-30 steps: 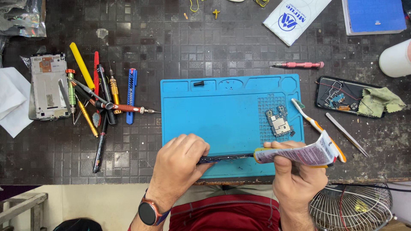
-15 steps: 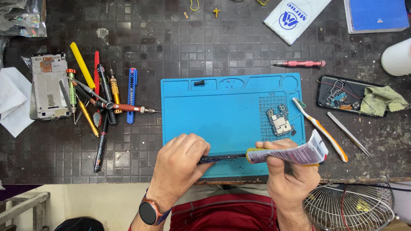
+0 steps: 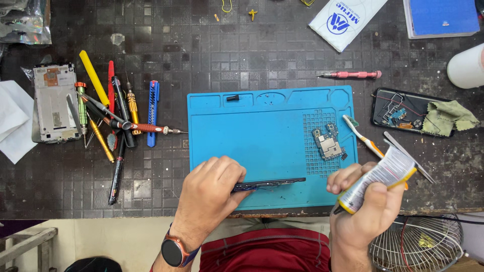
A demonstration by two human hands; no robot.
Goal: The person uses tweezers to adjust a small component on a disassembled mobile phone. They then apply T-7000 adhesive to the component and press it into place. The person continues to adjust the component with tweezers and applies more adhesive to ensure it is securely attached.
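Observation:
My left hand [image 3: 210, 190] grips a thin dark phone part [image 3: 272, 183] held on edge over the near side of the blue work mat [image 3: 242, 131]. My right hand [image 3: 364, 206] holds a squeezed white tube with a yellow collar [image 3: 379, 179] just off the mat's right near corner, its tip pointing down to the left and clear of the part. A small circuit board [image 3: 327, 143] lies on the mat's grid area. A tiny black piece [image 3: 232, 97] sits in a tray slot along the far rim.
Several screwdrivers, a blue knife and pry tools [image 3: 118, 116] lie left of the mat beside a phone frame [image 3: 53, 103]. A toothbrush [image 3: 364, 137], tweezers [image 3: 406, 153], an opened phone with green cloth [image 3: 423, 117] and a pink screwdriver [image 3: 353, 74] sit right. A wire fan guard [image 3: 418, 244] is below.
My right hand has pulled the tube away from the phone part toward the right and tilted it. My left hand keeps holding the part in place.

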